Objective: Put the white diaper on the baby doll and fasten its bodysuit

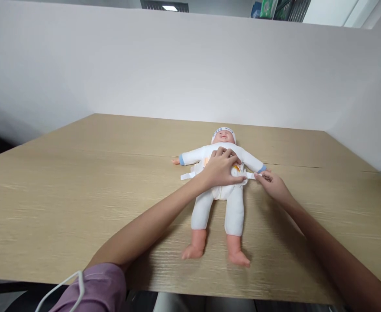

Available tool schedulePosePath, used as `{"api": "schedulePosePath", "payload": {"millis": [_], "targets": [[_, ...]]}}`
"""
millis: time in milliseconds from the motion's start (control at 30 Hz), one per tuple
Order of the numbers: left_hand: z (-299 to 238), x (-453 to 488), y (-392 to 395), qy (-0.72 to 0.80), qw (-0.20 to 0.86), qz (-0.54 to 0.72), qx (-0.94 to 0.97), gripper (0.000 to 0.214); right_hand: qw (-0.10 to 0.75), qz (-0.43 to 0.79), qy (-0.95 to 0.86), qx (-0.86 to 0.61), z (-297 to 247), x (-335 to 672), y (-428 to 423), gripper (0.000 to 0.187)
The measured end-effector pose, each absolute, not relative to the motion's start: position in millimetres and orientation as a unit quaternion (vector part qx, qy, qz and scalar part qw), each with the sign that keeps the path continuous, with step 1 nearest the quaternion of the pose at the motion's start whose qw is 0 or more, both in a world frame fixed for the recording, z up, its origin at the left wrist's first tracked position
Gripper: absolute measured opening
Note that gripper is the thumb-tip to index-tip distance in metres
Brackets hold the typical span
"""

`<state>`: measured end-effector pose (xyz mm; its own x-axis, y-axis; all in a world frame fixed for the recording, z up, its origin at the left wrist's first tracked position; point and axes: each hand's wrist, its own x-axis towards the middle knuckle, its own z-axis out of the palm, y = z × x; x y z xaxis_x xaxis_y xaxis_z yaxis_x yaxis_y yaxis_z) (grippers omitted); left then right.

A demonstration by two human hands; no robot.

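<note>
The left hand (223, 167) hides the middle of the doll (206, 151) and part of the diaper (221, 193). Fingers of the right hand (264, 175) cover the tip of 1 tab (250, 176). Lettering on the headband (223, 130) is too small to read surely. The counter (80, 195) loses its 2 near corners off-picture.

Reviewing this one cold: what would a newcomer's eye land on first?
Probably the baby doll, face up on the wood-grain table, just right of the picture's centre. Next, the left hand spread over the front of the diaper, and the right hand pinching the white tab at its picture-right side.
</note>
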<state>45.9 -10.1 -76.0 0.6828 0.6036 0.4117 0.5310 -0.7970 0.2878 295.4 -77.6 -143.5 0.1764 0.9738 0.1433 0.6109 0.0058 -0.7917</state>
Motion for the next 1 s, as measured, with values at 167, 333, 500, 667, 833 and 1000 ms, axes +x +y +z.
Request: {"api": "schedulePosePath", "payload": {"millis": [167, 333, 500, 667, 833, 1000], "targets": [[-79, 50, -9, 0.321, 0.083, 0.251, 0.91, 0.053, 0.442, 0.282, -0.601, -0.604, -114, 266, -58, 0.053], [-80, 44, -3, 0.316, 0.149, 0.276, 0.896, 0.07, 0.428, 0.252, -0.623, -0.604, -108, 225, -35, 0.049], [-89, -5, 1, 0.274, 0.275, 0.365, 0.846, 0.062, 0.443, 0.162, -0.678, -0.564, -105, 220, -63, 0.042], [-121, -67, 4, 0.421, 0.188, 0.358, 0.812, 0.039, 0.408, 0.045, -0.752, -0.516, -104, 218, -99, 0.037], [-138, -86, 4, 0.48, 0.139, 0.291, 0.816, 0.028, 0.383, 0.026, -0.79, -0.478, -82, 182, -89, 0.028], [-139, -84, -2, 0.514, 0.123, 0.261, 0.808, 0.026, 0.282, 0.043, -0.786, -0.549, -60, 148, -55, 0.02]]}}
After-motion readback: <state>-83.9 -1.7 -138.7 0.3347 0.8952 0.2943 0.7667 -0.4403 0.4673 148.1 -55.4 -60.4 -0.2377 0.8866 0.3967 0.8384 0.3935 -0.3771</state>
